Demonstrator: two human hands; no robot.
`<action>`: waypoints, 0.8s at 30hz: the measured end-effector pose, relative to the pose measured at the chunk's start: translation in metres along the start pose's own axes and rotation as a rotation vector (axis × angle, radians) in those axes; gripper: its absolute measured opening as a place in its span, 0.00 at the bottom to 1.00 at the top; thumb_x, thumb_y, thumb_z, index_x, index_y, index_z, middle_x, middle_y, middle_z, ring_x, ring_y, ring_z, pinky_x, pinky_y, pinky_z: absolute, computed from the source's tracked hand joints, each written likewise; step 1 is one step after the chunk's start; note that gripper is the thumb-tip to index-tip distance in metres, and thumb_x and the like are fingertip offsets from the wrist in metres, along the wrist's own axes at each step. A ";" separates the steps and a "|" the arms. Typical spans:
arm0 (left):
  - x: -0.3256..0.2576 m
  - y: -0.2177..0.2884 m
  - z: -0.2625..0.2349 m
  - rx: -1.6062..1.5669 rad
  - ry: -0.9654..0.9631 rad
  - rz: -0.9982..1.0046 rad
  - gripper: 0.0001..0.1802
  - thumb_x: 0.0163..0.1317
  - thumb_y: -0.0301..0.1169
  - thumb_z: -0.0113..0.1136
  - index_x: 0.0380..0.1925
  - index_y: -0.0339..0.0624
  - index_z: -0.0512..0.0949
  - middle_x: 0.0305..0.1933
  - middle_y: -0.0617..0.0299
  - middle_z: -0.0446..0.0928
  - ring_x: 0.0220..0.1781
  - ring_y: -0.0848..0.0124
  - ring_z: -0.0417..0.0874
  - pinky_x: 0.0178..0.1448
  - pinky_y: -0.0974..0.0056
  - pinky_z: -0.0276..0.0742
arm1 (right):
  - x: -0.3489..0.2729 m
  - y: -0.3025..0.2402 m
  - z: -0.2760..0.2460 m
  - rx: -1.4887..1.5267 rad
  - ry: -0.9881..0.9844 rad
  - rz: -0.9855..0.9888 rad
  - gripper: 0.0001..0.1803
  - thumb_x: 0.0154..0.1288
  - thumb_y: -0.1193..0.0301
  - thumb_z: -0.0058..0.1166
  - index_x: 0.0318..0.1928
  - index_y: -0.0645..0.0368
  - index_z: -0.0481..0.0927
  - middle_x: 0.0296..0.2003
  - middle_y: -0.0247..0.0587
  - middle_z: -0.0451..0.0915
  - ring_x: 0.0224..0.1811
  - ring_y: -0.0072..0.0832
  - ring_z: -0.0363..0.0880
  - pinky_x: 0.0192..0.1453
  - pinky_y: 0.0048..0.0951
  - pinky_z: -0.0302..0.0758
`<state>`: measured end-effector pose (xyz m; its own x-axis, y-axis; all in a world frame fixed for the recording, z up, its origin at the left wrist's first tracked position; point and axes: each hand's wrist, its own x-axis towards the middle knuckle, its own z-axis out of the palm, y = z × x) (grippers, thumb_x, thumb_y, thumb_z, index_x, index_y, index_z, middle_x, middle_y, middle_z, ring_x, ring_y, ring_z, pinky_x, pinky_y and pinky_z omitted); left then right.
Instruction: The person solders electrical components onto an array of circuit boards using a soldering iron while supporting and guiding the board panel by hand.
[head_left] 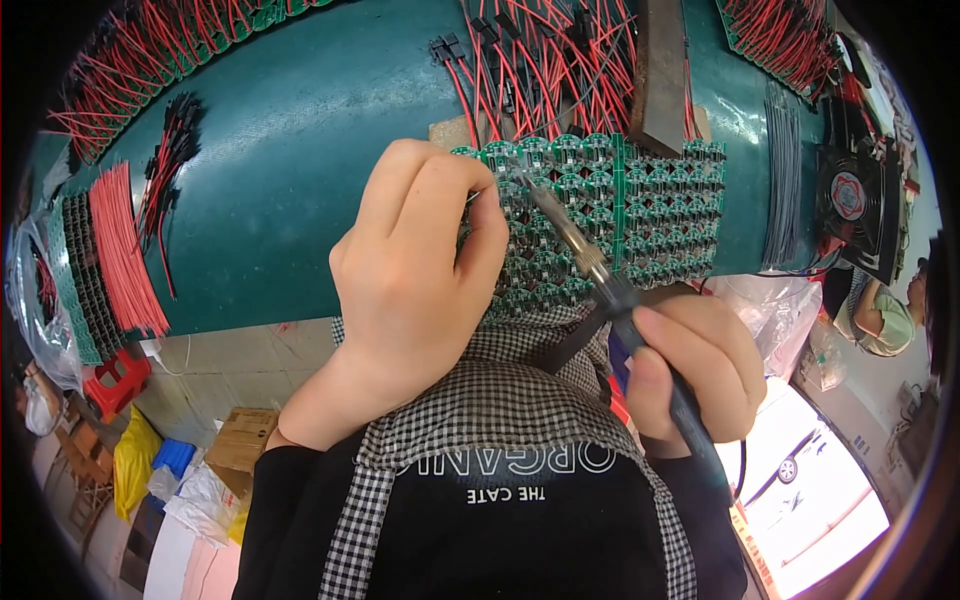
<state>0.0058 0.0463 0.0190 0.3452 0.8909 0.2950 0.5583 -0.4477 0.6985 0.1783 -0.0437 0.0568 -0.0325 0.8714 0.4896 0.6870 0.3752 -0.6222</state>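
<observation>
My right hand (705, 365) is wrapped round the dark handle of a soldering iron (590, 262). The iron's tip points up and left, over the top row of a panel of small green circuit boards (665, 215) carrying black and silver parts. At the panel's upper left, my left hand (415, 235) is closed in a pinch. A short, thin, dark piece shows beside its fingertips, too small to name. My left hand covers part of the panel's left side. Red and black wires with black connectors (545, 70) fan out beyond the panel's top edge.
A flat metal bar (658, 80) lies across the wires. A black fan (855, 200) and a bundle of grey wires (783, 180) sit right. On the green table's left are red wires (127, 250), connector leads (170, 160) and more boards (80, 270). Boxes (243, 445) stand below.
</observation>
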 end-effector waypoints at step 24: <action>-0.003 -0.003 0.002 0.016 -0.007 0.067 0.09 0.50 0.17 0.63 0.31 0.39 0.75 0.33 0.60 0.72 0.23 0.67 0.76 0.25 0.67 0.73 | 0.001 -0.005 0.004 -0.003 0.026 0.111 0.08 0.52 0.76 0.60 0.33 0.67 0.81 0.23 0.45 0.79 0.21 0.32 0.78 0.24 0.27 0.73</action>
<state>0.0049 0.0446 0.0147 0.3878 0.8584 0.3358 0.5460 -0.5074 0.6667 0.1720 -0.0436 0.0585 0.0627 0.8991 0.4332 0.6873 0.2758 -0.6719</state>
